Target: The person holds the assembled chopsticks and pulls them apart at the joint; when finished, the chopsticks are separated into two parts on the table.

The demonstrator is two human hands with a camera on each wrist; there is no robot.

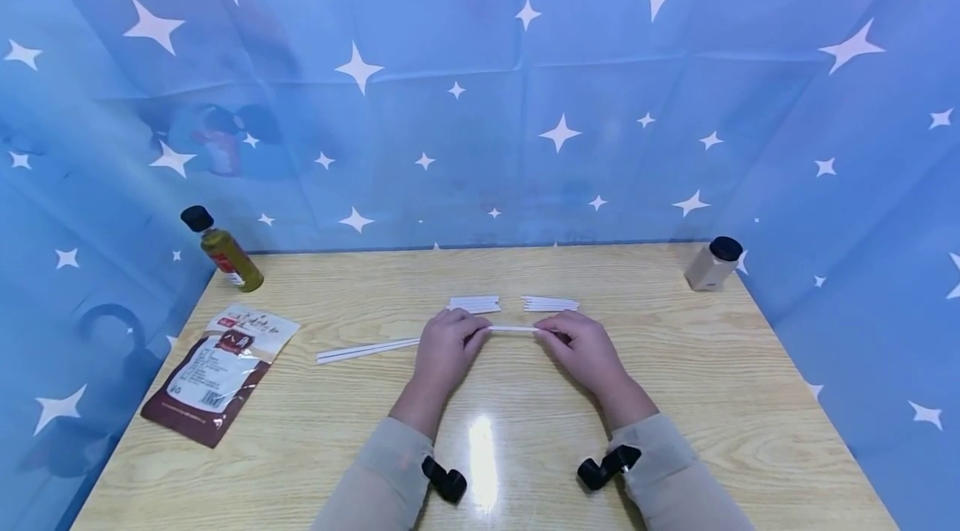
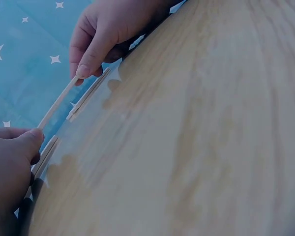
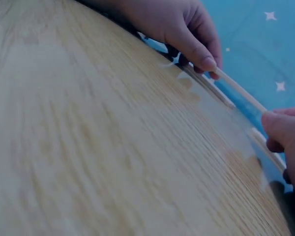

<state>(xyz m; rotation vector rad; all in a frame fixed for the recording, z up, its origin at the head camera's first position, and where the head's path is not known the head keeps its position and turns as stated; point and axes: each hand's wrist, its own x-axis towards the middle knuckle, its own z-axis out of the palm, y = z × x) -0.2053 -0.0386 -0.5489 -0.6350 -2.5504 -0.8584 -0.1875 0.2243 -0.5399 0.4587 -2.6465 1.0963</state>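
Observation:
A thin white stick (image 1: 512, 328) spans the gap between my two hands, held level just above the table. My left hand (image 1: 447, 348) pinches its left end between thumb and fingers. At the other end my right hand (image 1: 590, 350) grips it the same way, and the left wrist view shows the stick (image 2: 56, 104) straight and whole between the thumbs. Behind the hands lie two small groups of short white sticks, a left group (image 1: 474, 300) and a right group (image 1: 551, 303). Longer white sticks (image 1: 360, 353) lie left of my left hand, their right ends hidden behind it.
An oil bottle (image 1: 231, 260) with a black cap stands at the back left of the wooden table (image 1: 750, 398). In front of it lies a brown and white food pouch (image 1: 217, 373). A black-capped jar (image 1: 712, 266) stands back right. A blue star-patterned curtain (image 1: 480, 122) hangs behind.

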